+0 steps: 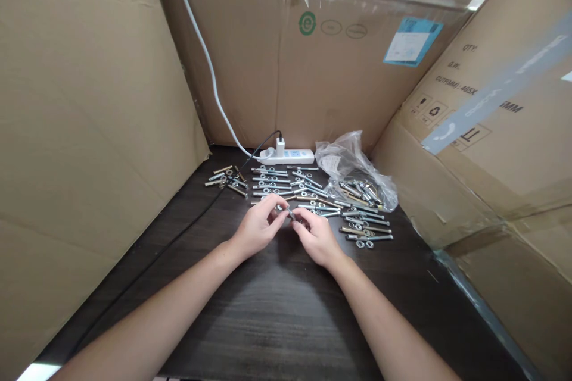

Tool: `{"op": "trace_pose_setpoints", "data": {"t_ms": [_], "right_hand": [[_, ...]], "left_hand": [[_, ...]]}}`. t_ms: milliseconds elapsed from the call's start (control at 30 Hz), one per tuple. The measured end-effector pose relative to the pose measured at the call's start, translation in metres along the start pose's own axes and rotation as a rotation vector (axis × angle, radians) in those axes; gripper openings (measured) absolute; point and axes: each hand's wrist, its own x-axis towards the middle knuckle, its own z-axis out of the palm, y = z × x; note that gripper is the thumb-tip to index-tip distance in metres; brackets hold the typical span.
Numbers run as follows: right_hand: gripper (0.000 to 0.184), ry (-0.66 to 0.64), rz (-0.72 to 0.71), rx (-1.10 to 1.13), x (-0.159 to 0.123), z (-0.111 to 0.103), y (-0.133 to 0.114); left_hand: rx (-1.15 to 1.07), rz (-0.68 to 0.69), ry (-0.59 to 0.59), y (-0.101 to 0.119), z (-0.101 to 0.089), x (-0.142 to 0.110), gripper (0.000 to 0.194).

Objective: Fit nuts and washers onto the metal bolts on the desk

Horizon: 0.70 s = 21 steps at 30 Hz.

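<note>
One small, grey metal piece [291, 214] sits pinched between the left hand [258, 228] and right hand [316, 239]; light, steady fingertip pressure should suit it, clear of the silver metal bolts [379, 237] rightward.

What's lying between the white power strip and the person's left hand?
Rows of metal bolts and washers lie between the power strip and the left hand, as the head view shows.

Cardboard stands on three sides of the dark bench [268, 327]: a left panel [80, 131], a far panel [236, 59] and a right panel [500, 161]. A white power strip [299, 157] at the far side carries an adapter [280, 146]; its black cable [193, 224] runs near-left.
</note>
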Motion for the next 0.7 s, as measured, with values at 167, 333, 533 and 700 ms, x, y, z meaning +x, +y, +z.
{"op": "trace_pose_setpoints", "data": {"t_ms": [167,333,533,700], "right_hand": [[0.016,-0.025,0.069,0.156,-0.0007,0.0027,0.0011],[0.017,-0.001,0.048,0.118,-0.0002,0.0016,0.0024],[0.018,0.003,0.032,0.067,-0.0005,0.0014,0.0042],[0.018,0.009,-0.002,0.033,-0.0001,0.0004,0.0039]], "left_hand": [[0.090,0.048,-0.012,0.0044,-0.0021,-0.0003,0.012],[0.109,-0.033,-0.022,0.0036,-0.0015,-0.0016,0.013],[0.152,-0.043,-0.051,0.0024,-0.0011,0.0002,0.015],[0.160,-0.008,-0.098,0.0023,-0.0023,0.0019,0.017]]}}
